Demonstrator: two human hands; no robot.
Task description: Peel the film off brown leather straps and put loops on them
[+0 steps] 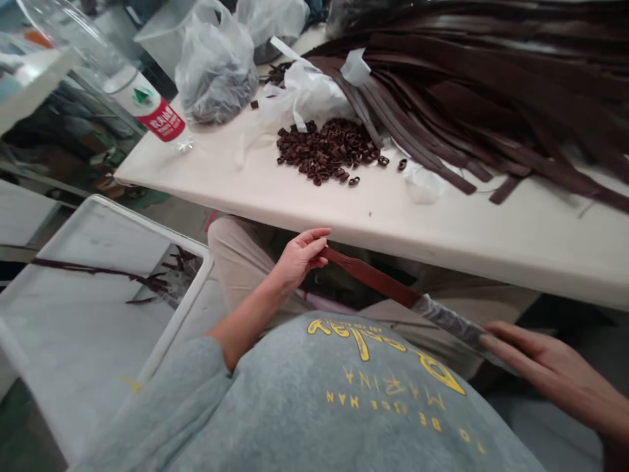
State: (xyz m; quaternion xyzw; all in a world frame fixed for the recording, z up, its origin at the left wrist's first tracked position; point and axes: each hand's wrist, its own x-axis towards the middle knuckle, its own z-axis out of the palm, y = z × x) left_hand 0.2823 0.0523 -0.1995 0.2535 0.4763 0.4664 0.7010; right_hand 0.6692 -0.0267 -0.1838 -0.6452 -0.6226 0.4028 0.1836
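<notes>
Strap (377, 278) was pinched by left hand (299, 259) at 10 o'clock, film (448, 318) by right hand (545, 357) at 4, tearing risked by overpulling.

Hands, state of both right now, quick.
Left hand: closed, pinching the bare end of the brown strap.
Right hand: closed, gripping the strap's other part through clear plastic wrap.
</notes>
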